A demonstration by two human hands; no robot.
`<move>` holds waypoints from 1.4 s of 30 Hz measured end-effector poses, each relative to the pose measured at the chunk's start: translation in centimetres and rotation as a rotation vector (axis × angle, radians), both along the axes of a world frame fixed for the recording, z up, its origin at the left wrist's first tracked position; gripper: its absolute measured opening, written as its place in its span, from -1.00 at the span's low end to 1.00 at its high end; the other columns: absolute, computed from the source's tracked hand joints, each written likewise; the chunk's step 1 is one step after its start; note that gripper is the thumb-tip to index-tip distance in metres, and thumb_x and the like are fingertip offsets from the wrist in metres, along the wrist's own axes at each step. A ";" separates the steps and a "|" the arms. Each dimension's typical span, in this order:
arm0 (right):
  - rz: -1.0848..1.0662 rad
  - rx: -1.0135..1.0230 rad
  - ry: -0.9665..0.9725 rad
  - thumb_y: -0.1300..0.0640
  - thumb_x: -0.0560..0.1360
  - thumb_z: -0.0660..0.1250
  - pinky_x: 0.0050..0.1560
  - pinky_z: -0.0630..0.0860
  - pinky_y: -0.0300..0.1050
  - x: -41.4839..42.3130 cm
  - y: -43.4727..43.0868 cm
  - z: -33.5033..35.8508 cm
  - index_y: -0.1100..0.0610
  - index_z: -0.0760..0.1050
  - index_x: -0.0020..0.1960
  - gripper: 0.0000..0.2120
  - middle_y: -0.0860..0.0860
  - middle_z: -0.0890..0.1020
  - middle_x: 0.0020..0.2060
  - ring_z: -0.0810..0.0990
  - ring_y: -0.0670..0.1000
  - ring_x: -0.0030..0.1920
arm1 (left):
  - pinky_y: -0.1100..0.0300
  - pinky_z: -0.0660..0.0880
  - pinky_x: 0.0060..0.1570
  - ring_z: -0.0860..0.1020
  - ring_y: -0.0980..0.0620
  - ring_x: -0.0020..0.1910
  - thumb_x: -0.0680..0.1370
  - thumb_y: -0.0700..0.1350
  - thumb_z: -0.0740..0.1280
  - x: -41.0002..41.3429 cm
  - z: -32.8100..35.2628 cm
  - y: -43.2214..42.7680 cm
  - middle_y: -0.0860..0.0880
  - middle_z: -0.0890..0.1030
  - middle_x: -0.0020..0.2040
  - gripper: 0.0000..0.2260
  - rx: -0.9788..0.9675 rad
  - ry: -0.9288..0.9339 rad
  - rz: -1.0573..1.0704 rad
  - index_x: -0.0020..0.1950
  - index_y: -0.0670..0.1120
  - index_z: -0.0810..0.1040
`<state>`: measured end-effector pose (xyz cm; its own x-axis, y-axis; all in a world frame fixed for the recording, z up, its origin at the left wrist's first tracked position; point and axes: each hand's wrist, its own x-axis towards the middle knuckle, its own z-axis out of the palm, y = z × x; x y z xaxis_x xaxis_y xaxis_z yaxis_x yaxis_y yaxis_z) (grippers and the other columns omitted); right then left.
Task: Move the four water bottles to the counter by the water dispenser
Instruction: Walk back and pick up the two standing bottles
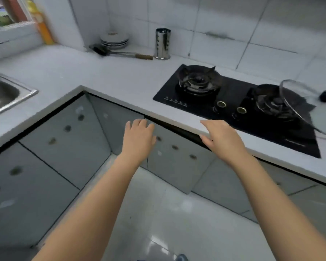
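two empty hands are held out, fingers loosely spread: the left hand (139, 137) before the cabinet doors (177, 159), the right hand (221, 137) over the countertop (105, 78) edge by the gas hob (231, 110).

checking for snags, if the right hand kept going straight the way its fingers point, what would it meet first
Most likely the counter edge: the right hand is open and empty, with its fingers already about level with it. Past that lies the black gas stove. Depth is unclear.
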<state>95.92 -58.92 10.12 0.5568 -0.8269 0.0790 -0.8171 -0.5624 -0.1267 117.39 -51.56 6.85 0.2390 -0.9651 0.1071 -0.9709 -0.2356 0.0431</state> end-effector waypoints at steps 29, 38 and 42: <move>-1.298 0.051 0.011 0.02 0.58 0.13 0.29 0.31 0.00 -26.9 22.8 -1.6 0.13 0.28 0.43 -0.56 0.07 0.44 0.36 0.32 0.11 0.38 | 0.01 0.19 0.38 0.32 -0.09 0.36 0.57 -0.09 0.19 -34.6 -1.0 -4.1 -0.10 0.43 0.35 -0.60 0.080 0.025 -1.283 0.41 -0.07 0.35; -1.496 0.099 0.007 0.01 0.58 0.12 0.30 0.28 0.07 -31.3 28.8 -2.1 0.10 0.22 0.45 -0.54 0.05 0.41 0.38 0.29 0.10 0.40 | -0.06 0.21 0.40 0.33 -0.13 0.38 0.57 -0.05 0.18 -40.9 -1.2 -1.4 -0.12 0.40 0.40 -0.57 0.126 -0.081 -1.372 0.45 -0.05 0.31; -1.514 0.102 0.026 0.01 0.58 0.12 0.28 0.31 0.01 -34.9 30.2 -2.2 0.11 0.22 0.46 -0.53 0.06 0.42 0.38 0.31 0.12 0.38 | -0.04 0.25 0.36 0.34 -0.14 0.37 0.58 -0.05 0.18 -44.6 -1.0 -0.8 -0.12 0.41 0.38 -0.57 0.132 -0.046 -1.353 0.45 -0.06 0.30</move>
